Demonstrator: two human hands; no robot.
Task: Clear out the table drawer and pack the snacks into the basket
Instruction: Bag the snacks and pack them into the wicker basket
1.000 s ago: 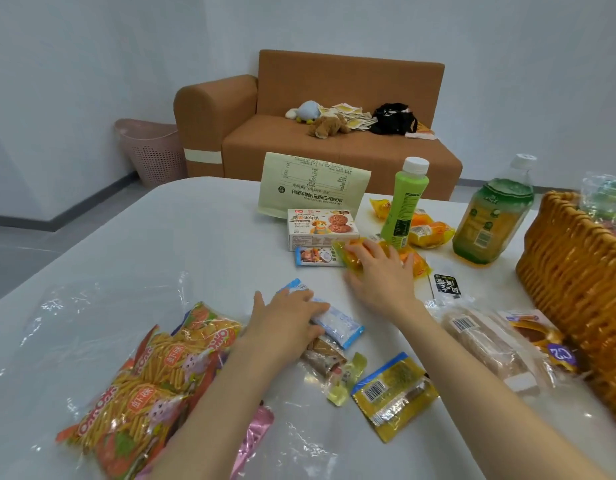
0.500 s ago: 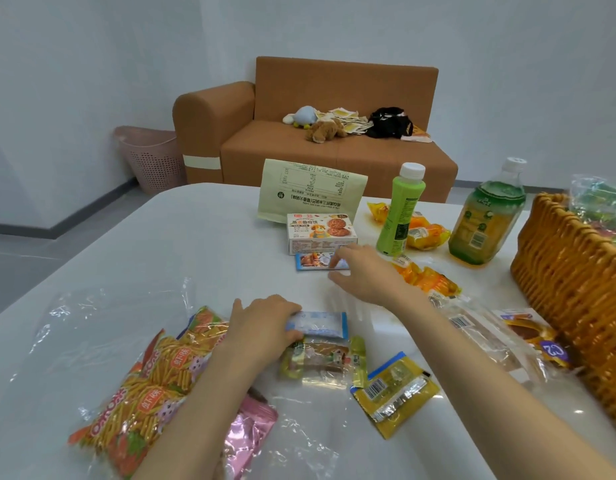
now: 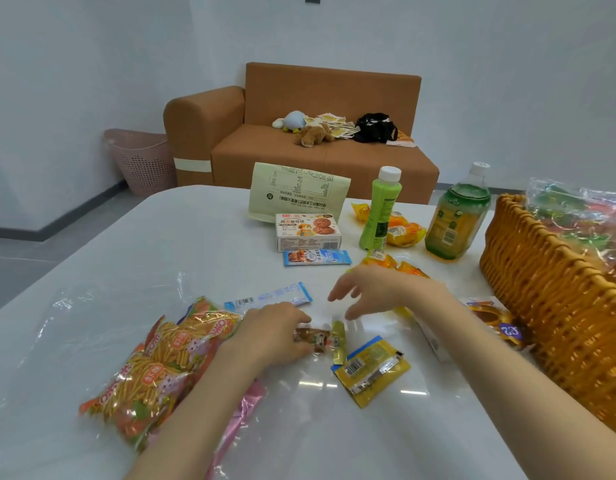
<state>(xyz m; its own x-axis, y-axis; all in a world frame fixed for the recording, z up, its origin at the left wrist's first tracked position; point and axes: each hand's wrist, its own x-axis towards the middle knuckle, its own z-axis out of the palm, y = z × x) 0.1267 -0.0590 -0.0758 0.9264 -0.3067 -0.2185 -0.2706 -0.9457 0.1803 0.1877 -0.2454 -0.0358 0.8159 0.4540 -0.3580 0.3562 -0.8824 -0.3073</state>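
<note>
"Left of the basket (image 3: 559, 306), what have you got?"
"I've the left hand (image 3: 275, 327) pinching a small brown packet (image 3: 313, 337) down on the table (image 3: 195, 237), likely to stop it sliding. My right hand (image 3: 379, 292) hovers nearer the basket, fingers spread, holding nothing, free to take it."
"Other snacks (image 3: 369, 372)?"
"Mostly loose left of the basket."

Before you the table (image 3: 161, 254) is smooth, glossy white, throwing back bright glints. The basket (image 3: 559, 306) is rough woven wicker. The chip bag (image 3: 161, 362) is shiny crinkled plastic film; the cookie box (image 3: 308, 233) is matt cardboard, the sofa (image 3: 317, 161) matt cloth.
</note>
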